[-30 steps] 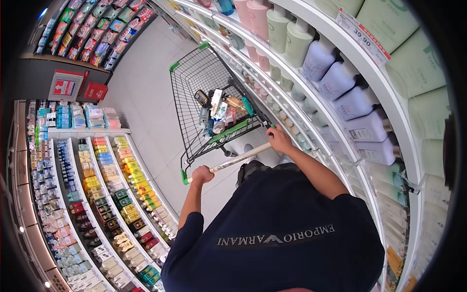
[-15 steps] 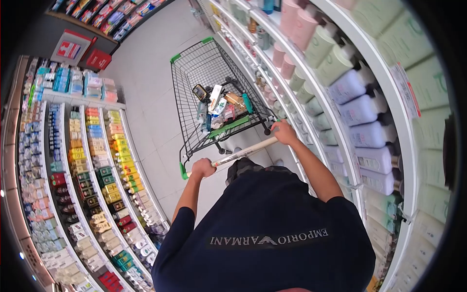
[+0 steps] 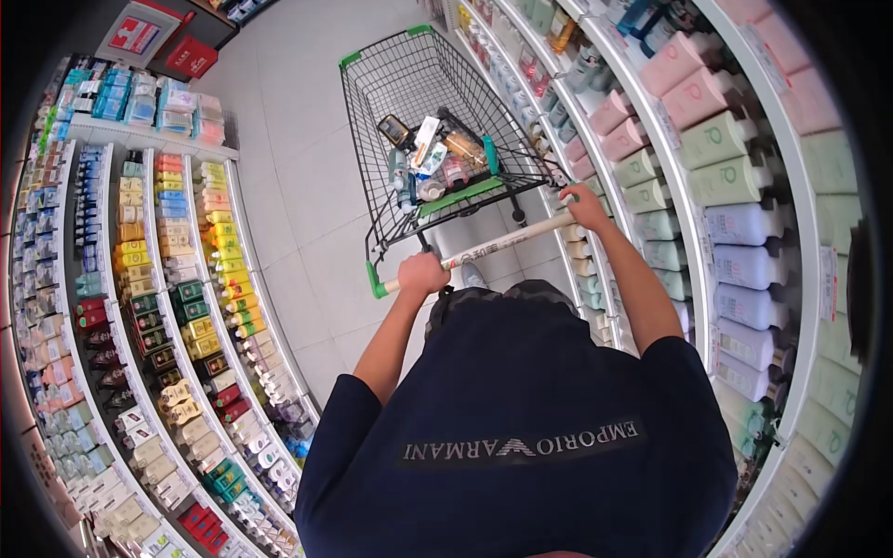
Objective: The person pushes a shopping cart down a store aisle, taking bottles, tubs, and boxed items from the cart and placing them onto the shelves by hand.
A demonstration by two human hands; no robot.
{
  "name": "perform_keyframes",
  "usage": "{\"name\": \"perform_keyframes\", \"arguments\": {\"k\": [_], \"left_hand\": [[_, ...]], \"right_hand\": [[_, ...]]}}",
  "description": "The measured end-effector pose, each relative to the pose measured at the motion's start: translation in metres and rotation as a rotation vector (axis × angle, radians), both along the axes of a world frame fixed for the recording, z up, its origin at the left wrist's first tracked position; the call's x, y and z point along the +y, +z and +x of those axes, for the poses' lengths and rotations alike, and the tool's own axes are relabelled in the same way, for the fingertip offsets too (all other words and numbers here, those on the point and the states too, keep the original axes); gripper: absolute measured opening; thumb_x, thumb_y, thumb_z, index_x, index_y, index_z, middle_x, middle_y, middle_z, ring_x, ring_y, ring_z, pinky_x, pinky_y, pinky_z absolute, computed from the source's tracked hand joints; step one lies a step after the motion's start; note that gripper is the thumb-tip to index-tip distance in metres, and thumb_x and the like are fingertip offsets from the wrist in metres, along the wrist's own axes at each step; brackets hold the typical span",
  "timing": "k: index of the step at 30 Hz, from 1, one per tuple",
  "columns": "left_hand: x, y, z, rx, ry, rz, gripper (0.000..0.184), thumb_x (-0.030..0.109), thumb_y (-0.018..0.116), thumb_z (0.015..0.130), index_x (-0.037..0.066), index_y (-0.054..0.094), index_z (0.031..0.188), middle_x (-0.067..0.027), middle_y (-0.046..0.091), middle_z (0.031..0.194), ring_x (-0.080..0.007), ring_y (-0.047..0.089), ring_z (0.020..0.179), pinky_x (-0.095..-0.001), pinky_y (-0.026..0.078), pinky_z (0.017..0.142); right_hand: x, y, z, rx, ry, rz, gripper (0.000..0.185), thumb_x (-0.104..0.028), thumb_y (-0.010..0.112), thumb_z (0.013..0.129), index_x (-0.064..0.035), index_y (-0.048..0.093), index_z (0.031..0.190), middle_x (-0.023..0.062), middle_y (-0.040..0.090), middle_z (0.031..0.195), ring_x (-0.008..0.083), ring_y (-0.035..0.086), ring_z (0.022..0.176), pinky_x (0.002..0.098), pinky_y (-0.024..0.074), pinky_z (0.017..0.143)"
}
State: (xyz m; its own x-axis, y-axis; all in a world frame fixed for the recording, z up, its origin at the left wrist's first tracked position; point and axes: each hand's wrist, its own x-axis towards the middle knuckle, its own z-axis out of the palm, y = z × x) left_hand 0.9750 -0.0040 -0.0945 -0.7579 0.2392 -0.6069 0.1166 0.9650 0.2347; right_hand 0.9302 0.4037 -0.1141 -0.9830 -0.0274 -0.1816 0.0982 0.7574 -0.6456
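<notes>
My left hand [image 3: 424, 275] is wrapped round the left part of the pale cart handle [image 3: 507, 239], beside its green end. Near the handle's other end, my right hand [image 3: 585, 206] grips it too, with the fingers curled over. Ahead of the handle is the wire shopping cart [image 3: 372, 86] with green corners. In its near part lie several goods: a black and yellow item [image 3: 395, 131], a white box [image 3: 427, 130], a pink item [image 3: 453, 171], a golden-brown pack [image 3: 465, 147] and a blue bottle [image 3: 406, 197].
Shelves of pink, green and purple pump bottles [image 3: 744, 261] run close along the right. On the left stand curved shelves of small bottles and boxes [image 3: 221, 265]. A red and white sign [image 3: 139, 35] is at the upper left. Pale tiled floor [image 3: 288, 149] lies between.
The cart and both hands sit further right and higher in view, both hands still on the handle. The left shelves and sign have shifted up, and more of the right shelves shows.
</notes>
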Motion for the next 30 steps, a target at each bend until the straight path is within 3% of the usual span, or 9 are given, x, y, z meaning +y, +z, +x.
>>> {"name": "perform_keyframes", "arguments": {"k": [3,6,16,24,30], "left_hand": [[-0.007,-0.001,-0.019,0.038,0.026,0.007,0.034,0.039,0.059,0.077,0.008,0.073,0.085,-0.0155,0.070,0.086,-0.0322,0.068,0.080,-0.0424,0.054,0.071],[-0.012,0.000,-0.037,0.046,0.037,0.017,0.034,0.039,0.059,0.077,0.009,0.073,0.085,-0.0149,0.070,0.085,-0.0316,0.068,0.079,-0.0424,0.054,0.071],[-0.022,-0.007,-0.097,0.065,0.077,0.035,0.035,0.040,0.058,0.078,0.009,0.071,0.084,-0.0152,0.069,0.080,-0.0318,0.068,0.075,-0.0430,0.054,0.067],[-0.025,-0.007,-0.165,0.084,0.122,-0.021,0.033,0.036,0.055,0.077,0.008,0.072,0.085,-0.0156,0.070,0.083,-0.0326,0.068,0.076,-0.0429,0.055,0.069],[-0.038,-0.007,-0.222,0.070,0.151,-0.059,0.034,0.037,0.053,0.077,0.010,0.071,0.087,-0.0147,0.070,0.085,-0.0325,0.068,0.080,-0.0436,0.054,0.070]], "right_hand": [[-0.008,0.000,-0.023,-0.017,0.003,0.025,0.023,-0.007,0.054,0.070,-0.0093,0.067,0.090,0.0160,0.059,0.102,0.0332,0.056,0.101,0.0377,0.0430,0.091],[-0.012,-0.004,-0.045,0.057,0.043,0.048,0.023,-0.007,0.053,0.072,-0.0093,0.067,0.091,0.0164,0.059,0.100,0.0334,0.056,0.100,0.0381,0.0427,0.091],[-0.027,0.007,-0.126,-0.045,0.115,0.137,0.023,-0.010,0.052,0.072,-0.0086,0.066,0.091,0.0160,0.057,0.099,0.0342,0.055,0.100,0.0377,0.0420,0.091],[-0.046,0.015,-0.219,-0.111,0.096,0.224,0.019,-0.020,0.055,0.076,-0.0157,0.066,0.091,0.0123,0.057,0.103,0.0338,0.056,0.100,0.0409,0.0455,0.086],[-0.065,0.010,-0.292,-0.070,0.123,0.216,0.017,-0.019,0.057,0.076,-0.0140,0.065,0.090,0.0127,0.058,0.098,0.0332,0.056,0.100,0.0392,0.0454,0.088]]}}
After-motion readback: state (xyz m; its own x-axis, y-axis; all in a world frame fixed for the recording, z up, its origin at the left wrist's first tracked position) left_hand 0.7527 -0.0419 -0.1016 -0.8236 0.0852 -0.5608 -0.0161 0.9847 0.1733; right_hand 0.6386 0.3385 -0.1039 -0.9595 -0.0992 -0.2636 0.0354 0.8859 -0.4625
